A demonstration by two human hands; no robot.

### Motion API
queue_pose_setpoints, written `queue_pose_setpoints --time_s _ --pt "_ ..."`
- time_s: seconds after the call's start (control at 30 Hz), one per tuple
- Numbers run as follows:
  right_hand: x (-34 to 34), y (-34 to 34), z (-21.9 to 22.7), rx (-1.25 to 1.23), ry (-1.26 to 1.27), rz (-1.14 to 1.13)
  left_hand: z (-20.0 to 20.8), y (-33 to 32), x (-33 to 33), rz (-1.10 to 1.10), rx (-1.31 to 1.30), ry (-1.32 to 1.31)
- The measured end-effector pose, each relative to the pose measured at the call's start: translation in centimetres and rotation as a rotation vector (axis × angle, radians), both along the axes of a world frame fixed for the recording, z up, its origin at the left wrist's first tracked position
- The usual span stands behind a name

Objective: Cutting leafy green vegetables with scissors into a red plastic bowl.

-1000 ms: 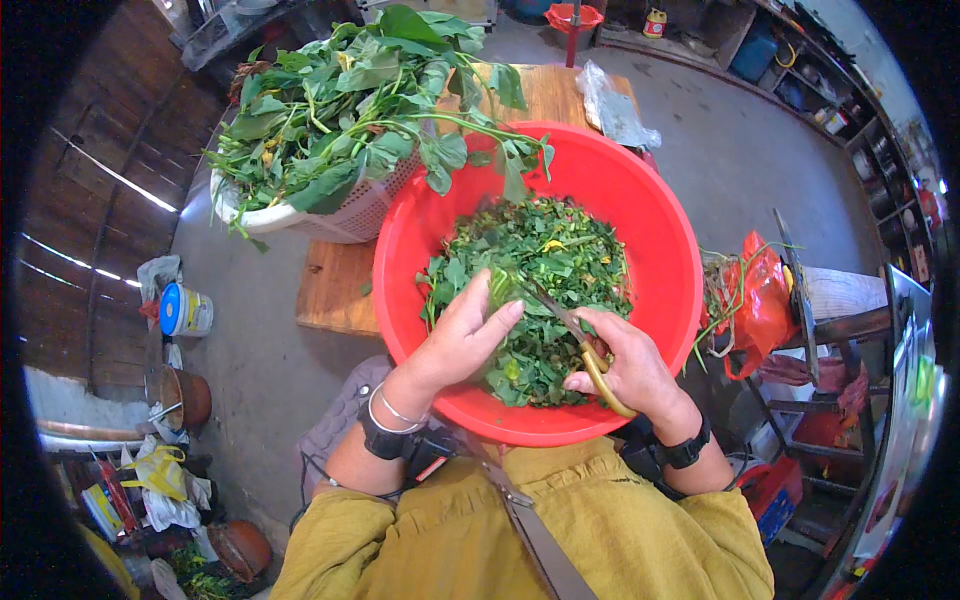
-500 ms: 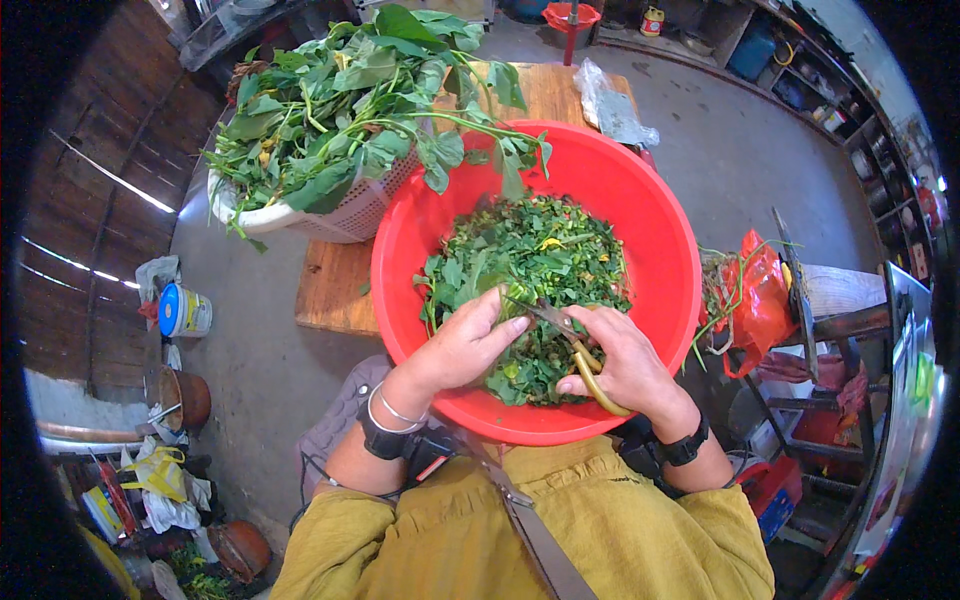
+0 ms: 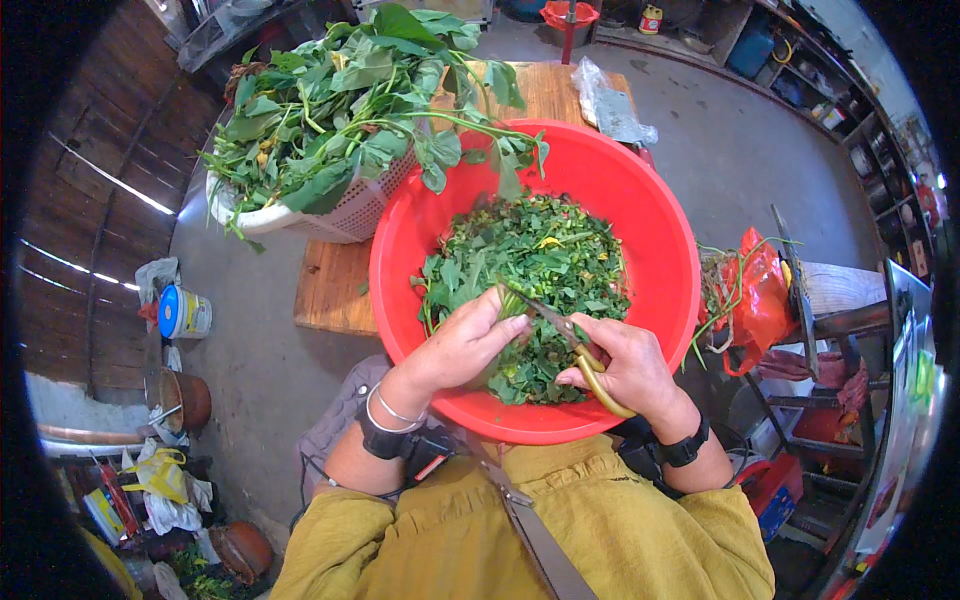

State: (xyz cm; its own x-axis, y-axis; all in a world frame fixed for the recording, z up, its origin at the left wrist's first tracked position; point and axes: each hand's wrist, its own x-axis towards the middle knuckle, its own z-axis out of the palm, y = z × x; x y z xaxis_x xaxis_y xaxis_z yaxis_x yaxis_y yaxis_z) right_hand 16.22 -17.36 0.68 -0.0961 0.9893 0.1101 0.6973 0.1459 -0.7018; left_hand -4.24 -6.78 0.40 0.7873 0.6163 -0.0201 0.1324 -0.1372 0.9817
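A wooden desk lies beyond and lower than the fingers of the left hand and right hand, showing past the far rim and the left side of a wide red tub. The tub sits right under the fingers, probably so that cut bits drop inside; what bears its near side is hidden. Ahead and left of the fingers, a pale plastic basket stands at the desk's edge, just beside the tub, perhaps to keep its heap of long leafy greens within reach; some vines hang over the tub's rim. Right of the fingers, outside the tub, is a red plastic bag. Below the fingers, chopped greens cover the tub's bottom. The right fingers curl around the yellow handles of a pair of scissors, thumb set apart from the rest, seemingly to work the blades, which point toward the left fingertips; how far the blades are parted, I cannot tell. The left fingers are closed on a small bunch of green stems, pinched near the ends, likely to steady them against the scissors
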Motion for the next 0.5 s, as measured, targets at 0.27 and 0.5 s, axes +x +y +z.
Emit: queue_pose_setpoints --time_s 0.27,0.5 --pt "0.0 0.1 0.0 -0.017 0.013 -0.01 -0.7 -0.1 0.1 0.107 0.131 0.077" --pt "-0.1 0.3 -0.2 0.176 -0.014 0.02 -1.6 0.1 0.0 0.224 0.403 0.15"
